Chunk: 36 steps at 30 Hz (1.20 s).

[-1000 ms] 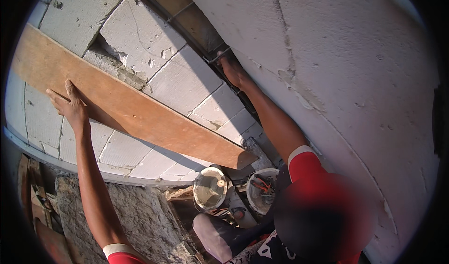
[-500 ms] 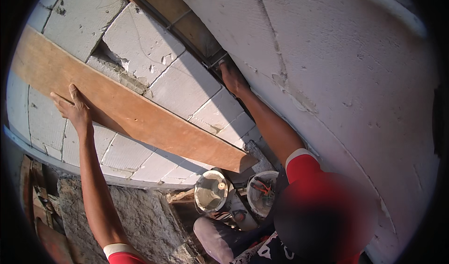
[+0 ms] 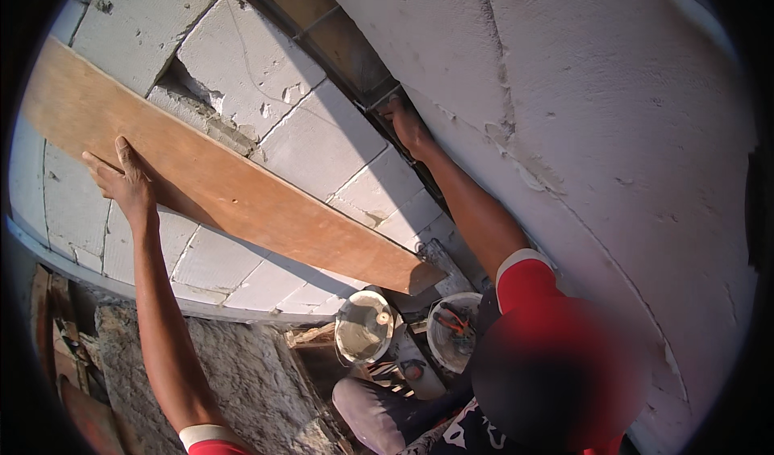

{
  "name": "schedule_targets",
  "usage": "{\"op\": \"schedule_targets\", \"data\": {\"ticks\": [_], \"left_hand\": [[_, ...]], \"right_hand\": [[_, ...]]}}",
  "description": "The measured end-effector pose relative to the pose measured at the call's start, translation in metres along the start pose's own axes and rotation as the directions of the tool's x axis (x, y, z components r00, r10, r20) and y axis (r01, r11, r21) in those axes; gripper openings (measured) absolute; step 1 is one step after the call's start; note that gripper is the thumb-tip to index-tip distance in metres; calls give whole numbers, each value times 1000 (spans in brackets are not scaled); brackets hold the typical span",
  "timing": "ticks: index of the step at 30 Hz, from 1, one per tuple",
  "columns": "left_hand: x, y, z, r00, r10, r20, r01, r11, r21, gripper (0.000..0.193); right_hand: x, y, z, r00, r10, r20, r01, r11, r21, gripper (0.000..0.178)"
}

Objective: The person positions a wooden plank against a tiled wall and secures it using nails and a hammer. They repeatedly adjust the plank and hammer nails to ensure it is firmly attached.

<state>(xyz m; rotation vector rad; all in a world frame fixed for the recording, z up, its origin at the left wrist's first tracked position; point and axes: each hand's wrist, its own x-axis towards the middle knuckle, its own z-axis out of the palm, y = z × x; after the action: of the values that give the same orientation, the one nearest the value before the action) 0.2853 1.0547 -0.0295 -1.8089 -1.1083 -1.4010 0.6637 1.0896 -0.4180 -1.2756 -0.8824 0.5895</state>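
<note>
My left hand (image 3: 125, 181) grips the lower edge of a long flat brown wooden board (image 3: 242, 201), its thumb on the board's face and fingers stretched along the edge. The board lies slanted across a white block wall (image 3: 310, 144), running from the upper left down to the buckets. My right hand (image 3: 407, 126) reaches into a dark, narrow gap beside the wall, its fingers curled at a thin steel bar (image 3: 379, 102) of the reinforcement there. Shadow and the gap's edge partly hide those fingertips.
A bucket with grey residue (image 3: 363, 334) stands below the board's lower end. Beside it, another bucket (image 3: 439, 350) holds tools, one with orange-red handles. A large pale wall surface (image 3: 605, 148) rises at the right. Rough stone-like slab (image 3: 201, 366) and wood scraps lie lower left.
My right hand has drawn slightly up and out of the gap, so more of its fingers shows. My left hand keeps its hold on the board, and the view has shifted a little.
</note>
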Motion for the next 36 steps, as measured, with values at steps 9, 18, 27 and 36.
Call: {"op": "schedule_targets", "data": {"ticks": [9, 18, 27, 36], "left_hand": [[-7, -4, -20, 1000, -20, 12, 21, 999, -41, 100], [-8, -4, -21, 998, -53, 16, 53, 999, -10, 100], [-8, 0, -23, 999, -42, 18, 42, 999, -4, 98], [-12, -3, -25, 998, -54, 21, 54, 999, -4, 99]], "right_hand": [[-73, -28, -11, 990, -1, 142, -3, 1000, 24, 49], [-86, -23, -20, 965, -171, 199, 214, 952, -219, 48], [-85, -26, -20, 971, -203, 122, 228, 944, -239, 48], [-89, -32, -16, 990, 22, 139, -16, 999, -39, 41]]}}
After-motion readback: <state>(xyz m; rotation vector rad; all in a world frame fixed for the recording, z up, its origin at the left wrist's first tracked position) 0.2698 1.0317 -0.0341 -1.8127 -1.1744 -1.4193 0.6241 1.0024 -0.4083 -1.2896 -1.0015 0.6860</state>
